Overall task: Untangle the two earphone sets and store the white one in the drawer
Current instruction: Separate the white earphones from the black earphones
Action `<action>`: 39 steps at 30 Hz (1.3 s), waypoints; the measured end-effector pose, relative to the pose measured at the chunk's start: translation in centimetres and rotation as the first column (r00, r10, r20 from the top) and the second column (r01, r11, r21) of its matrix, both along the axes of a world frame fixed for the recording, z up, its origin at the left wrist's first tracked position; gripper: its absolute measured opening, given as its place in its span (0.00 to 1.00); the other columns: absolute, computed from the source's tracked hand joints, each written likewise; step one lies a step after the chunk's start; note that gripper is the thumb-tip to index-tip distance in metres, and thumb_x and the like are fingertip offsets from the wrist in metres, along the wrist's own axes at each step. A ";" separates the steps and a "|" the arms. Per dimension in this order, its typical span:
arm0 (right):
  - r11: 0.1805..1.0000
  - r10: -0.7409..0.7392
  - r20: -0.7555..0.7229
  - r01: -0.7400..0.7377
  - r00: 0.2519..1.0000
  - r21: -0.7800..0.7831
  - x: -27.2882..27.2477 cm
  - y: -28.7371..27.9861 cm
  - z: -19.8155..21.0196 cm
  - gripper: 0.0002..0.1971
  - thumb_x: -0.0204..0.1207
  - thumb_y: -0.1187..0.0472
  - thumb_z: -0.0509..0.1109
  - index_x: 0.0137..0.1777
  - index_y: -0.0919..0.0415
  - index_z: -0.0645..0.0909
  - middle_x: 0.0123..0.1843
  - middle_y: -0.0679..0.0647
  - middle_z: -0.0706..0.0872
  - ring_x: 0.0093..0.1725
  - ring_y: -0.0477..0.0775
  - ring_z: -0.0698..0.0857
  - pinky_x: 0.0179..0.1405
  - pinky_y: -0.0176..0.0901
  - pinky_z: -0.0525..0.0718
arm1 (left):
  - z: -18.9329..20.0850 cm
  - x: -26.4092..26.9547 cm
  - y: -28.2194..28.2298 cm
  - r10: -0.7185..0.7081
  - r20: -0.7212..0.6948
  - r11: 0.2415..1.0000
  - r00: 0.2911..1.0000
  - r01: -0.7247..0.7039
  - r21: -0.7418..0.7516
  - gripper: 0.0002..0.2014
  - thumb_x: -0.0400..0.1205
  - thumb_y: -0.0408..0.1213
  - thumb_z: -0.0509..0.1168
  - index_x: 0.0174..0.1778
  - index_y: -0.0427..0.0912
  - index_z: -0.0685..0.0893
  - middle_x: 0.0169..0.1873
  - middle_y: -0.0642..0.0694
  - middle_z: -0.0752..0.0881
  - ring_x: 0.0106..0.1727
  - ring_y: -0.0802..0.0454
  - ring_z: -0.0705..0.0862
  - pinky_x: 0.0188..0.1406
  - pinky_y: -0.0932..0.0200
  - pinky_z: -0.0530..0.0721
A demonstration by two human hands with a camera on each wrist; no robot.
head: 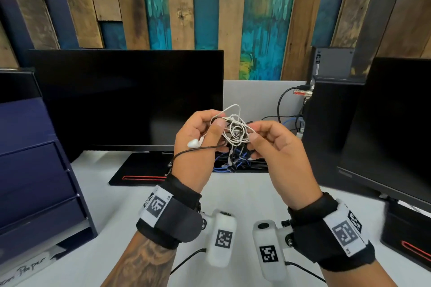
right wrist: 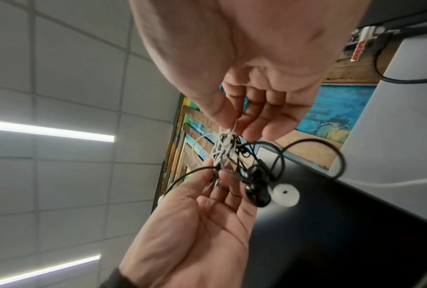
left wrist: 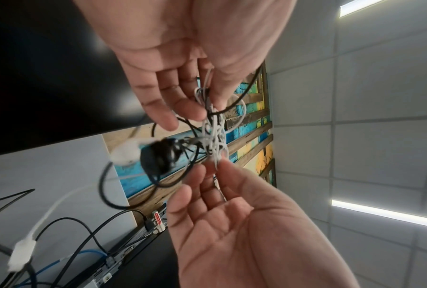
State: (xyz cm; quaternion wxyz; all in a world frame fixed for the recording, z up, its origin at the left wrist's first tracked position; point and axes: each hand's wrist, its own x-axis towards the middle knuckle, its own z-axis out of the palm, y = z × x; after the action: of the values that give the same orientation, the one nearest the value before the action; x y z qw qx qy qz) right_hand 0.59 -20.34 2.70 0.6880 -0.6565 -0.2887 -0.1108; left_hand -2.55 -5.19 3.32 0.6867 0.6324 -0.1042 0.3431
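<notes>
The white and black earphone cords form one tangle (head: 235, 130) held in the air above the desk. My left hand (head: 217, 123) pinches its left side between thumb and fingers. A white earbud (head: 194, 143) and a black cord (head: 193, 150) hang across that hand. My right hand (head: 253, 137) pinches white strands on the right side. In the left wrist view the tangle (left wrist: 214, 136) spans from the left hand (left wrist: 204, 105) to the right hand (left wrist: 214, 167). In the right wrist view, black earbuds (right wrist: 256, 187) and a white earbud (right wrist: 284, 194) dangle below the tangle (right wrist: 226, 150), between the right hand (right wrist: 235, 126) and the left hand (right wrist: 217, 171).
A dark blue drawer unit (head: 35, 170) with its drawers closed stands at the left on the white desk (head: 245, 193). A black monitor (head: 128, 98) stands behind the hands, another monitor (head: 391, 128) at the right. Loose cables (head: 235, 163) lie at the desk's back edge.
</notes>
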 end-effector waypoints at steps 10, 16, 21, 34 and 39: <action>0.992 0.076 -0.212 -0.053 0.974 0.114 -0.7 -1.5 -3.5 0.04 0.87 0.63 0.65 0.53 0.61 0.82 0.44 0.57 0.89 0.41 0.50 0.85 0.39 0.42 0.83 | -4.3 -1.9 0.6 -0.107 -0.206 0.992 0.973 0.118 0.042 0.03 0.83 0.27 0.67 0.48 0.38 0.85 0.40 0.36 0.90 0.33 0.47 0.86 0.34 0.48 0.87; 0.992 0.128 -0.210 -0.128 0.969 0.014 -1.7 -1.4 -4.4 0.09 0.79 0.60 0.73 0.55 0.65 0.83 0.44 0.55 0.89 0.43 0.49 0.86 0.41 0.41 0.86 | -5.8 -3.1 0.6 -0.124 -0.279 0.992 0.952 0.120 -0.031 0.02 0.85 0.27 0.65 0.50 0.34 0.83 0.37 0.40 0.89 0.35 0.46 0.87 0.35 0.49 0.89; 0.994 0.098 -0.223 -0.106 0.970 -0.028 -1.8 -2.4 -4.9 0.04 0.80 0.68 0.72 0.52 0.67 0.82 0.42 0.52 0.89 0.43 0.48 0.87 0.43 0.44 0.87 | -5.6 -3.2 0.6 -0.160 -0.295 0.986 0.942 0.164 -0.013 0.03 0.83 0.28 0.67 0.51 0.36 0.84 0.44 0.33 0.90 0.40 0.43 0.89 0.38 0.47 0.90; 0.993 -0.008 -0.284 0.040 0.959 0.108 -0.8 -3.1 -4.7 0.07 0.84 0.71 0.66 0.50 0.59 0.80 0.38 0.51 0.87 0.35 0.49 0.86 0.33 0.41 0.81 | -6.7 -3.8 3.8 -0.135 -0.365 0.990 0.921 0.109 -0.092 0.10 0.87 0.28 0.61 0.60 0.39 0.84 0.53 0.42 0.91 0.55 0.43 0.89 0.53 0.44 0.86; 0.999 0.023 -0.285 -0.014 0.958 0.036 -1.7 -2.6 -5.4 0.03 0.83 0.70 0.69 0.50 0.63 0.81 0.39 0.53 0.88 0.37 0.50 0.88 0.35 0.41 0.84 | -7.0 -4.0 2.4 -0.161 -0.409 0.984 0.898 0.176 0.000 0.16 0.83 0.49 0.63 0.56 0.41 0.87 0.47 0.42 0.90 0.45 0.47 0.88 0.46 0.50 0.84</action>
State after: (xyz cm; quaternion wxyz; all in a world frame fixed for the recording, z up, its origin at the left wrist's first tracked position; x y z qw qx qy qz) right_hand -1.10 -22.91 -2.67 0.7343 -0.6514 -0.1908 -0.0134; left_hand -6.56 -2.75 -3.65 0.7085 0.6911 -0.0198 0.1412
